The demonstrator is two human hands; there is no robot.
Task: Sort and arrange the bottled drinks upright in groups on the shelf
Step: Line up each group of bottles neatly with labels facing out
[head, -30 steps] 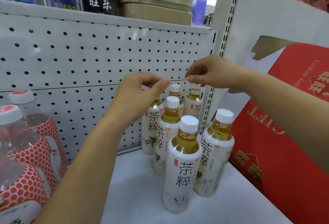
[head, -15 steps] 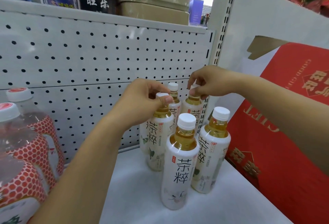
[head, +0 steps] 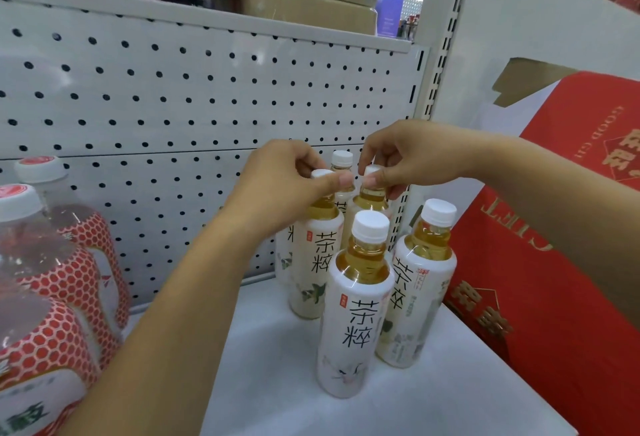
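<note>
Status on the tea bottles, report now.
Grip: left hand pinching cap of mid-row tea bottle; right hand pinching cap of neighbouring bottle. Whole tea group upright, beside red box. Nothing blocking.

Centre, toward your 5 o'clock: tea bottles have glossy white plastic sleeves, clear necks and ribbed matt caps. Shelf: smooth matt white. Pegboard, your 12 o'clock: painted perforated metal. Red carton, 3 o'clock: glossy card, gold print. Water bottles, 9 o'clock: clear plastic.
</note>
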